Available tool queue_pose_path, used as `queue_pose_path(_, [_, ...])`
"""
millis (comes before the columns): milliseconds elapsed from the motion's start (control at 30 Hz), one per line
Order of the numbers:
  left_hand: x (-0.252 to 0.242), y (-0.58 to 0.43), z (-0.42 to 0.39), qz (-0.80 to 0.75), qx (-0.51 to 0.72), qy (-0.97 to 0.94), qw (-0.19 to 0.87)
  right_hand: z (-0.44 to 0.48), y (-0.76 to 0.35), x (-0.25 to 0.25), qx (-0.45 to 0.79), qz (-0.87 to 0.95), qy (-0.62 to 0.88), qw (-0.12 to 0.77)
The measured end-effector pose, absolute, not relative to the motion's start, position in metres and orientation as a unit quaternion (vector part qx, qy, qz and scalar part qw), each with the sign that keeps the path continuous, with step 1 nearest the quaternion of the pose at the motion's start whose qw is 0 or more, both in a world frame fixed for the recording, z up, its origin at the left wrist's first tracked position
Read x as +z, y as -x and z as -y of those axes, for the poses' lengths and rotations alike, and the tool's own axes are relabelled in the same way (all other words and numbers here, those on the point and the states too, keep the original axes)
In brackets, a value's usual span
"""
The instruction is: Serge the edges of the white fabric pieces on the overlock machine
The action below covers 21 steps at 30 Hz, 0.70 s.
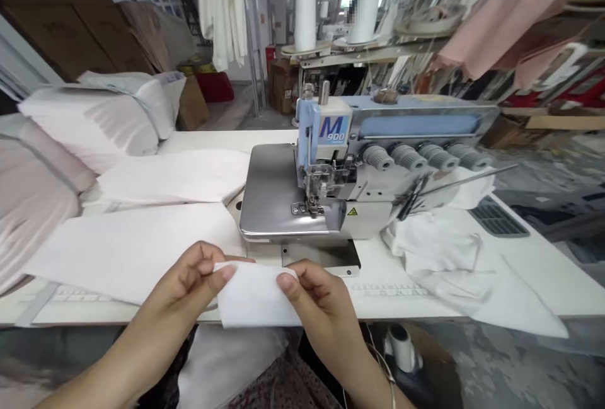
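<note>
A small white fabric piece (253,299) is held at the table's front edge, pinched from both sides. My left hand (193,280) grips its left edge with thumb and fingers closed. My right hand (314,292) pinches its right edge, thumb on top. Just behind the hands stands a blue and grey overlock sewing machine (359,163) marked M900, with its presser foot (309,204) over a shiny metal plate (269,198). The fabric lies short of the presser foot.
Flat white fabric panels (142,239) lie left of the machine, with wrapped bundles of cloth (94,119) stacked behind them. Crumpled white cloth (454,251) sits right of the machine. Two thread cones (305,15) stand on a rack behind. Pink cloth (501,24) hangs at upper right.
</note>
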<state>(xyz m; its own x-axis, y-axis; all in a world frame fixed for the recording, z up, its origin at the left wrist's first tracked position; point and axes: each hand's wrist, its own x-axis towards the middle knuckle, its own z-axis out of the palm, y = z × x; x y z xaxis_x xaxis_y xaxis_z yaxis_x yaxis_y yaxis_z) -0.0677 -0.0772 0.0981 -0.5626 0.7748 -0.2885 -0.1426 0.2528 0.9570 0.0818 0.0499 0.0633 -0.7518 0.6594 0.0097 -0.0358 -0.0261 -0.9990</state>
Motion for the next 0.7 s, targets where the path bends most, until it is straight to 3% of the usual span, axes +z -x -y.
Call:
queue_pose_path(100, [0.102,0.059,0.067,-0.661,0.582,-0.235,0.411,-0.046,-0.078,0.066,0.689,0.633,0.231,0.266])
queue_pose_path(200, [0.109,0.052,0.062,-0.7,0.492,-0.332,0.397,-0.046,-0.074,0.07,0.695,0.63,0.221,0.266])
queue_pose_path(333, [0.125,0.051,0.056,-0.735,0.382,-0.495,0.262,-0.047,-0.076,0.076,0.693,0.632,0.21,0.276])
queue_pose_path(467, [0.145,0.064,0.028,-0.74,0.429,-0.503,0.124,-0.041,-0.079,0.07,0.718,0.624,0.194,0.241])
queue_pose_path(700, [0.134,0.092,-0.033,-0.735,0.313,-0.6,0.044,-0.042,-0.074,0.038,0.72,0.586,0.286,0.237])
